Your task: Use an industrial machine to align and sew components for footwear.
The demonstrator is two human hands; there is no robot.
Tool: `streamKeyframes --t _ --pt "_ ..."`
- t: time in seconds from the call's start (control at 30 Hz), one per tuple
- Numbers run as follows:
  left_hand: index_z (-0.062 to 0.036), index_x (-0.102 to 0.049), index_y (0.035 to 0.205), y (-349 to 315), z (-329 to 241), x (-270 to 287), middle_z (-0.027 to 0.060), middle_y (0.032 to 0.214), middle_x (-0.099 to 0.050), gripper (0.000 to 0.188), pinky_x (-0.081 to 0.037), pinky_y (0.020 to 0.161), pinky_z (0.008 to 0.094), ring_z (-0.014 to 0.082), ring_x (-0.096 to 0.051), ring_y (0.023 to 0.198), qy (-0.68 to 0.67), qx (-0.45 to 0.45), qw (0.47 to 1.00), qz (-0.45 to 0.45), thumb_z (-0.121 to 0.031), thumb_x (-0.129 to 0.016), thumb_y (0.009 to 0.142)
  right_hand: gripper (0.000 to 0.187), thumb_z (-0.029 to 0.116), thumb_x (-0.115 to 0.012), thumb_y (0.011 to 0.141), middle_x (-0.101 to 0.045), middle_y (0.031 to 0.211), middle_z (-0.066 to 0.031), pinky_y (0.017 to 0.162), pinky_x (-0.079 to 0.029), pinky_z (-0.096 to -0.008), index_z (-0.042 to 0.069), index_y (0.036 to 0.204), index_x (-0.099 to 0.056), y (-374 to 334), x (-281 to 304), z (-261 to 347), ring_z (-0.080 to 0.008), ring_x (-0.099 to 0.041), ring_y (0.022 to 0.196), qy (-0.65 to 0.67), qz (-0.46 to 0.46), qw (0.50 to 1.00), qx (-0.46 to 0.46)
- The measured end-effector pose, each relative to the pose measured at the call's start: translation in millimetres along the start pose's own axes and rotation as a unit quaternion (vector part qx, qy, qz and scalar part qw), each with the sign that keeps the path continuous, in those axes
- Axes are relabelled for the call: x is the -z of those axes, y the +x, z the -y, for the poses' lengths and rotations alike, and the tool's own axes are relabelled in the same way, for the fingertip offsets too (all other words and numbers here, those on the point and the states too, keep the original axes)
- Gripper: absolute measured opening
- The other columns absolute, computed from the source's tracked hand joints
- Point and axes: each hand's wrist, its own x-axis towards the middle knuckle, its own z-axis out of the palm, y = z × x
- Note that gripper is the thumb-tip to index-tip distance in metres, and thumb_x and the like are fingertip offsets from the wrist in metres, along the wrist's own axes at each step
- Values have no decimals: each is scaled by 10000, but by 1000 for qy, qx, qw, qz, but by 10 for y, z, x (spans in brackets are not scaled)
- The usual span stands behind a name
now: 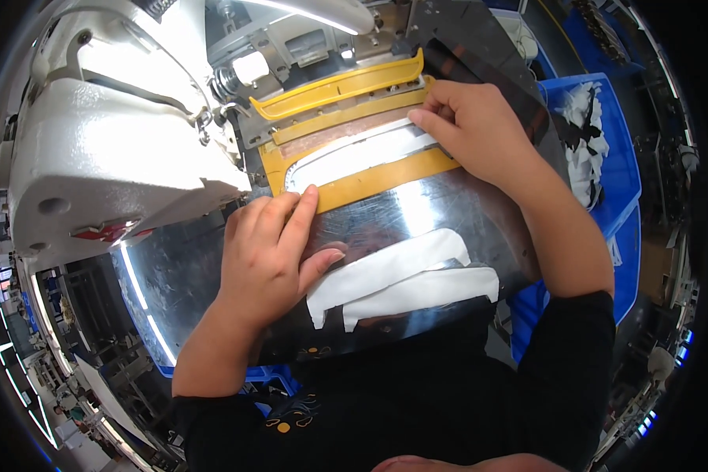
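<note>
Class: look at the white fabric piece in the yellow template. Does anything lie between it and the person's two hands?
Nothing visible does. The left hand presses its fingertips on the yellow template beside the white fabric piece, and the right hand presses directly on its right end.

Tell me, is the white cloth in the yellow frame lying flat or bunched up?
Flat. The white cloth lies spread smooth inside the yellow frame, with the left hand and right hand pressing at its two ends.

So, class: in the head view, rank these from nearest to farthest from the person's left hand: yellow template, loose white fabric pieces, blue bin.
1. yellow template, under the left hand fingertips.
2. loose white fabric pieces, just right, by the thumb.
3. blue bin, far right.
</note>
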Motion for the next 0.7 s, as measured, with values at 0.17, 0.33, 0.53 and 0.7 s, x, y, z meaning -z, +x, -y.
streamKeyframes --t 0.17,0.33,0.53,0.7 --pt "-7 -685 1459 -23 48 -40 109 1320 -662 746 -472 1067 462 313 -617 1188 10 16 1000 -1 -438 -868 878 359 352 -850 936 -721 816 -155 696 -529 -417 40 886 -680 48 136 25 -289 -692 726 -12 64 997 -43" --pt "34 -689 1442 -21 13 -11 169 1304 -639 728 -491 1047 471 364 -621 1172 -3 34 999 12 -423 -869 904 414 365 -906 871 -692 783 -151 671 -513 -404 45 870 -642 49 170 -99 -274 -669 705 -1 88 996 -28" --pt "10 -693 1463 -57 23 -11 160 1273 -615 758 -495 1038 460 352 -605 1148 31 80 996 30 -453 -878 892 449 371 -944 823 -693 783 -149 653 -509 -397 46 847 -635 61 186 -109 -270 -672 700 -13 103 994 -31" --pt "-31 -715 1464 -68 -18 31 140 1206 -618 725 -505 1013 459 332 -616 1112 31 65 997 28 -456 -870 898 449 361 -945 820 -688 774 -144 649 -509 -396 44 828 -628 73 201 -102 -269 -671 695 -8 103 994 -34"
